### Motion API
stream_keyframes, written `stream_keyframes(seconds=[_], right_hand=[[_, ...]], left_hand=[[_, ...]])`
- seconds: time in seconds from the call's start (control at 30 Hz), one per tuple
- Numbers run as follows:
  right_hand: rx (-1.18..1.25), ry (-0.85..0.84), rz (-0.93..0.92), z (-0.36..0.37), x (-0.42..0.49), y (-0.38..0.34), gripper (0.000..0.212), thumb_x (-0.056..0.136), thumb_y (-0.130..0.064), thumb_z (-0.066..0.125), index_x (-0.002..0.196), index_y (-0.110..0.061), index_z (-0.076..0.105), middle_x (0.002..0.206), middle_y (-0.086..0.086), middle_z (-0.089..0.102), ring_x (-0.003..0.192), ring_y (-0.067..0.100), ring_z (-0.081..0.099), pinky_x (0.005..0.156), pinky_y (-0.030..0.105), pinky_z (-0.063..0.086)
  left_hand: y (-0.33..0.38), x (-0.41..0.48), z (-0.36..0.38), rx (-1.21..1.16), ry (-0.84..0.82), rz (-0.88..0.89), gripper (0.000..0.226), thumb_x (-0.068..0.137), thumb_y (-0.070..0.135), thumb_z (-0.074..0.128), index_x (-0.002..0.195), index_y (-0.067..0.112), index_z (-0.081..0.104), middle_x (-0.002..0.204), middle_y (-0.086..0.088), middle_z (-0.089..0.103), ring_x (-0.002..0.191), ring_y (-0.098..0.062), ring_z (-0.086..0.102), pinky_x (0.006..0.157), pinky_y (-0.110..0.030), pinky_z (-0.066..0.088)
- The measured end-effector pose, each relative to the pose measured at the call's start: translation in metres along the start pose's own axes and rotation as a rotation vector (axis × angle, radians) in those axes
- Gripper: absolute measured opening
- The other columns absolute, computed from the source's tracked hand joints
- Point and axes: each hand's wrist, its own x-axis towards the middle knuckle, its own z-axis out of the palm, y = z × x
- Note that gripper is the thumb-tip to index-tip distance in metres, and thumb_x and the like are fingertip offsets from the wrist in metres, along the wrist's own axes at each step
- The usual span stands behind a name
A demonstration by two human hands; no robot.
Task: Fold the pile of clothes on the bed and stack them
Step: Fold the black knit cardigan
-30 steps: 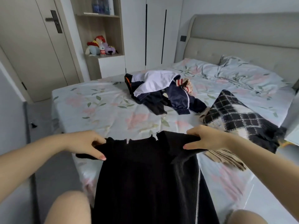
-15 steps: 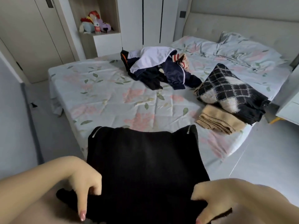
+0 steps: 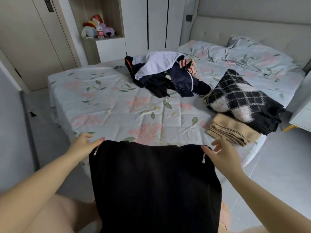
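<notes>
Open-fingered, left hand and right hand touch far corners of the black garment at the bed edge.

Black garment, pink-flowered pale sheet, black-and-white checked knit, beige knit.

A bedroom in a home. A large bed with a floral sheet, rumpled pillows and a padded headboard fills the room, with loose clothes heaped on it. Behind it stand a white wardrobe, a shelf niche holding plush toys and a pale door.
</notes>
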Motion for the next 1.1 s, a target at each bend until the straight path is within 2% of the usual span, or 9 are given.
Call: stream_keyframes(seconds=[0.13, 0.23, 0.33, 0.5, 0.7, 0.8, 0.9, 1.03, 1.1], right_hand=[[-0.011, -0.185, 0.282, 0.015, 0.031, 0.002, 0.08, 0.078, -0.055, 0.075, 0.134, -0.008, 0.042, 0.123, 0.012, 0.058, 0.11, 0.029, 0.058, 0.084, 0.037, 0.047], [0.148, -0.284, 0.379, 0.026, 0.042, 0.005, 0.076, 0.084, -0.047, 0.072, 0.146, -0.017, 0.038, 0.142, 0.01, 0.047, 0.124, 0.03, 0.05, 0.09, 0.037, 0.044], [0.404, -0.351, 0.528, 0.033, 0.053, 0.012, 0.058, 0.089, -0.032, 0.071, 0.14, -0.02, 0.049, 0.131, 0.011, 0.057, 0.116, 0.03, 0.058, 0.096, 0.043, 0.049], [0.696, -0.371, 0.729, 0.029, 0.059, 0.017, 0.023, 0.095, -0.006, 0.054, 0.112, -0.011, 0.069, 0.089, 0.011, 0.066, 0.071, 0.023, 0.062, 0.052, 0.029, 0.054], [0.918, -0.252, 0.844, 0.025, 0.066, 0.027, 0.014, 0.096, -0.014, 0.055, 0.093, -0.014, 0.069, 0.07, 0.001, 0.068, 0.064, 0.017, 0.065, 0.048, 0.028, 0.054], [0.941, -0.237, 0.831, 0.026, 0.069, 0.028, 0.015, 0.097, -0.014, 0.055, 0.09, -0.015, 0.068, 0.064, -0.001, 0.067, 0.064, 0.017, 0.064, 0.045, 0.027, 0.054], [0.95, -0.124, 0.796, 0.026, 0.083, 0.037, 0.019, 0.099, -0.012, 0.048, 0.094, -0.016, 0.066, 0.076, 0.003, 0.06, 0.069, 0.016, 0.057, 0.06, 0.031, 0.052], [1.029, 0.116, 0.741, -0.005, 0.124, 0.04, 0.027, 0.104, -0.016, 0.04, 0.082, -0.023, 0.054, 0.043, -0.008, 0.053, 0.036, 0.003, 0.048, 0.048, 0.02, 0.045], [1.073, 0.207, 0.653, -0.022, 0.145, 0.033, 0.027, 0.104, -0.015, 0.04, 0.085, -0.025, 0.056, 0.053, -0.011, 0.057, 0.043, 0.002, 0.049, 0.053, 0.018, 0.044]], left_hand=[[0.003, 0.027, 0.02, -0.025, -0.032, -0.129, 0.097, 0.071, 0.072, 0.068, 0.142, 0.011, 0.042, 0.134, -0.011, 0.055, 0.116, -0.03, 0.057, 0.097, -0.04, 0.047], [0.011, 0.032, 0.028, -0.012, -0.078, -0.172, 0.1, 0.072, 0.074, 0.065, 0.142, 0.008, 0.04, 0.1, -0.007, 0.066, 0.083, -0.023, 0.066, 0.066, -0.032, 0.055], [0.013, 0.039, 0.028, 0.12, -0.135, -0.232, 0.1, 0.066, 0.083, 0.058, 0.128, 0.004, 0.053, 0.102, -0.008, 0.066, 0.086, -0.024, 0.064, 0.067, -0.03, 0.052], [0.003, 0.052, 0.033, -0.044, -0.129, -0.382, 0.092, 0.08, 0.067, 0.064, 0.142, 0.002, 0.044, 0.138, -0.02, 0.052, 0.117, -0.037, 0.054, 0.099, -0.039, 0.047], [0.007, 0.046, 0.034, -0.164, -0.266, -0.2, 0.073, 0.083, 0.048, 0.074, 0.144, 0.023, 0.043, 0.145, -0.007, 0.045, 0.122, -0.026, 0.05, 0.094, -0.034, 0.042], [0.007, 0.047, 0.031, -0.333, -0.368, -0.181, 0.045, 0.09, 0.025, 0.071, 0.132, 0.033, 0.056, 0.138, -0.007, 0.052, 0.107, -0.019, 0.057, 0.082, -0.027, 0.048], [-0.001, 0.056, 0.025, -0.564, -0.218, -0.171, 0.02, 0.095, 0.009, 0.062, 0.104, 0.024, 0.072, 0.126, -0.012, 0.063, 0.098, -0.019, 0.062, 0.083, -0.028, 0.051], [-0.01, 0.079, -0.001, -0.872, 0.11, -0.195, 0.025, 0.097, 0.008, 0.057, 0.119, 0.015, 0.065, 0.126, -0.016, 0.062, 0.085, -0.016, 0.062, 0.089, -0.035, 0.049], [0.0, 0.092, -0.012, -0.924, 0.179, -0.148, 0.023, 0.097, 0.012, 0.058, 0.118, 0.016, 0.067, 0.128, -0.015, 0.062, 0.088, -0.016, 0.063, 0.086, -0.035, 0.05]])
